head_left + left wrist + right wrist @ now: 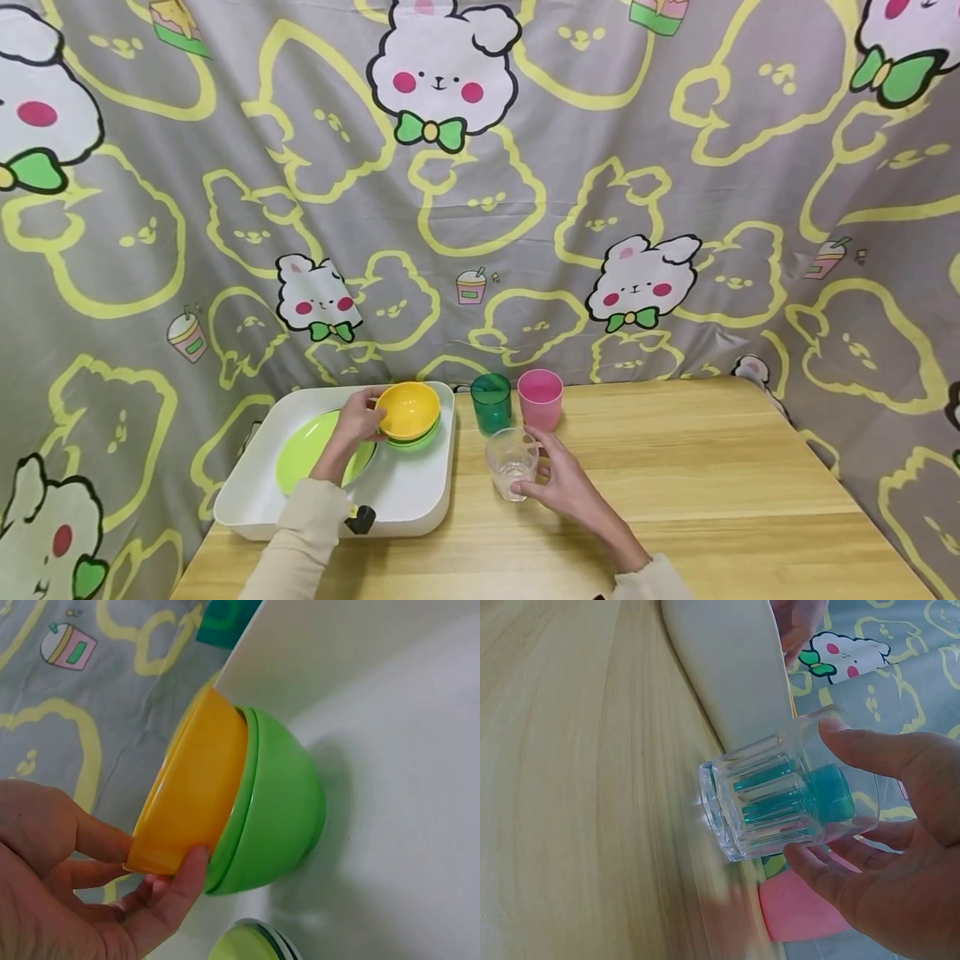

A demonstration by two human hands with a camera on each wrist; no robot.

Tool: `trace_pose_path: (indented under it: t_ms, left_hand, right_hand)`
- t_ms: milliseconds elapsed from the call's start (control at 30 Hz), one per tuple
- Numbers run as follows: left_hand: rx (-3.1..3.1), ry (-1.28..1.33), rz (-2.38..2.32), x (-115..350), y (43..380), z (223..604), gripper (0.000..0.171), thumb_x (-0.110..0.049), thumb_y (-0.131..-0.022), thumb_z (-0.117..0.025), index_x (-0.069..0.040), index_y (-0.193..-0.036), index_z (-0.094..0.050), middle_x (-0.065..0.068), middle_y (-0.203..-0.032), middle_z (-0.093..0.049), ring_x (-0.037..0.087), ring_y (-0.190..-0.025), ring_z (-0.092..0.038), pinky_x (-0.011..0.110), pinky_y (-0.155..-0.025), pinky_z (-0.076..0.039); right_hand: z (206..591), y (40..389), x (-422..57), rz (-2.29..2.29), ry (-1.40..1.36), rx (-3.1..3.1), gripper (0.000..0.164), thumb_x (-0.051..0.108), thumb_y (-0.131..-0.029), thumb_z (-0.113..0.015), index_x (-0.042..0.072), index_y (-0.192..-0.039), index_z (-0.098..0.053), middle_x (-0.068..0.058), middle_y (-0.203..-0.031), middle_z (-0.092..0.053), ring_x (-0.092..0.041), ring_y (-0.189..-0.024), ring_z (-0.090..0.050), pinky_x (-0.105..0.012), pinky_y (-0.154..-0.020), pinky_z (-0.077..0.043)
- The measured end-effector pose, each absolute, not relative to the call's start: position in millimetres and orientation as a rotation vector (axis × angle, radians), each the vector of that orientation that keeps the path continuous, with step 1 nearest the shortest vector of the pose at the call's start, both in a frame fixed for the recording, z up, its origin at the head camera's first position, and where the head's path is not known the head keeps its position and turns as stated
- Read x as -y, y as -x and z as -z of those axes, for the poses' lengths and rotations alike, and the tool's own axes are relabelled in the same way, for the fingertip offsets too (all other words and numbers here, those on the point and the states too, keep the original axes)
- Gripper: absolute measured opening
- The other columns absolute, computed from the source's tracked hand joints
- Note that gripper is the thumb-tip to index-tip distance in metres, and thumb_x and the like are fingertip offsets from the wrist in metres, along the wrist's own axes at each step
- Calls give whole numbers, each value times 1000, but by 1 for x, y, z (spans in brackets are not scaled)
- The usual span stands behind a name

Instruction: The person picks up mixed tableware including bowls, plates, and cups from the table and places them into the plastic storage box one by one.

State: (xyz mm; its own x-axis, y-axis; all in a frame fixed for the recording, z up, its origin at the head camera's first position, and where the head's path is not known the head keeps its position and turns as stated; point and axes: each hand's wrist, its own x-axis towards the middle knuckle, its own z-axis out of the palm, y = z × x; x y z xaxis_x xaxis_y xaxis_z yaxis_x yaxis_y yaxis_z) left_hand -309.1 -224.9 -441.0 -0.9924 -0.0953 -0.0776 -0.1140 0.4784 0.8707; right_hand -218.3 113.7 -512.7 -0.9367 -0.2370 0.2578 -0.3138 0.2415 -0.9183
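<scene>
My left hand (362,415) pinches the rim of a yellow bowl (408,410) between thumb and fingers. That bowl sits partly inside a stack of green bowls (281,802) in the white tub, and its rim stands a little tilted against theirs. A clear ribbed cup (765,799) is upright in my right hand (558,475), with the thumb on one side and fingers on the other. Whether its base touches the wooden table I cannot tell. Behind it stand a teal cup (491,408) and a pink cup (541,400), side by side.
The white tub (442,500) stands at the table's left, with green plates (303,446) stacked inside. A small black object (362,520) shows by its front edge. The wooden table (712,483) stretches to the right, and a patterned curtain (465,217) hangs behind.
</scene>
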Motion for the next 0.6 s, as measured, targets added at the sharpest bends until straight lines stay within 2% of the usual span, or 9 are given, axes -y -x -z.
trace_pose_path:
  t_ms: [167,267,500,600]
  left_hand:
    - [-2664,204,-1602,230,309,443,43,18,-88,-50,13,-130,-55,24,-100,-52,30,-78,-62,42,-62,-65]
    - [-2650,203,-1599,232,309,444,43,19,-88,-49,13,-130,-55,25,-100,-52,29,-79,-61,41,-63,-65]
    - [-2694,187,-1564,231,307,439,43,11,-92,-49,11,-135,-53,22,-100,-52,28,-80,-58,42,-63,-65]
    - [-2799,127,-1451,231,306,436,41,5,-94,-54,10,-135,-54,26,-106,-55,28,-76,-59,40,-61,-64]
  right_hand:
    - [514,218,-112,-1822,-535,2435,91,2,-75,-90,-6,-150,-39,-31,-137,-52,-51,-123,-55,-50,-97,-56]
    - [514,218,-110,-1826,-526,2450,92,2,-75,-90,-3,-151,-38,-30,-138,-52,-51,-125,-54,-50,-97,-55]
    - [515,218,-107,-1820,-499,2440,90,2,-75,-90,-2,-149,-40,-29,-135,-54,-49,-126,-54,-49,-97,-56]
    - [514,218,-106,-1822,-477,2434,90,2,-73,-91,-2,-148,-42,-28,-133,-55,-49,-125,-55,-47,-97,-56]
